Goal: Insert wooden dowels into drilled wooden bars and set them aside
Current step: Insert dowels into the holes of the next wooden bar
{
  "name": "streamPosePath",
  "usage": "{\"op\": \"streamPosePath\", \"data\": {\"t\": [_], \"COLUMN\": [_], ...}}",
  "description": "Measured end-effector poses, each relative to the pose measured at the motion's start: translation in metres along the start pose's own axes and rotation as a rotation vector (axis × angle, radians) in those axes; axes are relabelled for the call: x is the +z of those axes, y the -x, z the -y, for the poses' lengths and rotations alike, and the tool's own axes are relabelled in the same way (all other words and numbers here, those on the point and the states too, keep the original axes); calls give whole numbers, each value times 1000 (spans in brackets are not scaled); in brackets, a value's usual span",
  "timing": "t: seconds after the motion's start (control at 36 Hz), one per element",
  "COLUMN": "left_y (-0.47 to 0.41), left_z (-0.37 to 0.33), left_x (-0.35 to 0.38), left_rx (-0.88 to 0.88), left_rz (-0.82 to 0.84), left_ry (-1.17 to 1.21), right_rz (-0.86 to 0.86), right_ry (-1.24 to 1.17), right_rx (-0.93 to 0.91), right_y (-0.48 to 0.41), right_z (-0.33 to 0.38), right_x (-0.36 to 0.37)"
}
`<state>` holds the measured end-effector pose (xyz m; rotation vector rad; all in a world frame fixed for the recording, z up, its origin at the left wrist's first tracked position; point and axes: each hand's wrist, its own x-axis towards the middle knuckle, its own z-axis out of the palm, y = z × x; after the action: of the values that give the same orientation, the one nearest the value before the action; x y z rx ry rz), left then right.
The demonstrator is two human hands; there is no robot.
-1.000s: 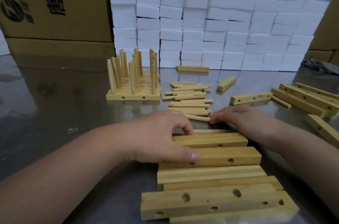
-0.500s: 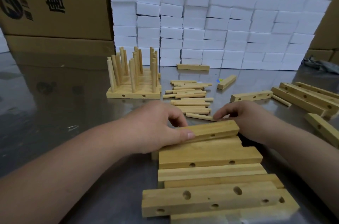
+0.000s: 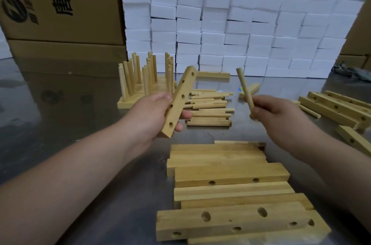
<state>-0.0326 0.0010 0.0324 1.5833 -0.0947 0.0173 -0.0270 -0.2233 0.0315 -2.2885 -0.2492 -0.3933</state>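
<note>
**Bar and dowel lifted, not yet joined**

Bar has left the near stack and now tilts above the middle of the bench. Left hand grips its lower half, fingers curled round it. Right hand pinches the dowel's lower end, fingers pressed together. Insertion looks next.

White foam blocks stacked before cardboard boxes.
</note>
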Motion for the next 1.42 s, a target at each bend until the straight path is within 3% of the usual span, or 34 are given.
{"op": "streamPosePath", "data": {"t": [0.14,0.56,0.72,0.94,1.42], "left_y": [-4,-4,-3,-1,4], "left_z": [3,9,8,7,1], "left_x": [-2,-1,-2,0,1], "left_rx": [-16,117,142,171,200], "left_rz": [27,144,124,109,143], "left_ry": [-5,-167,-221,-276,-343], "right_rz": [56,-17,-77,-35,-76], "right_ry": [7,81,13,33,198], "right_rx": [-55,-113,-186,-215,-294], "right_y": [5,6,7,8,12], "right_z": [7,3,4,4,6], "right_x": [0,6,5,6,5]}}
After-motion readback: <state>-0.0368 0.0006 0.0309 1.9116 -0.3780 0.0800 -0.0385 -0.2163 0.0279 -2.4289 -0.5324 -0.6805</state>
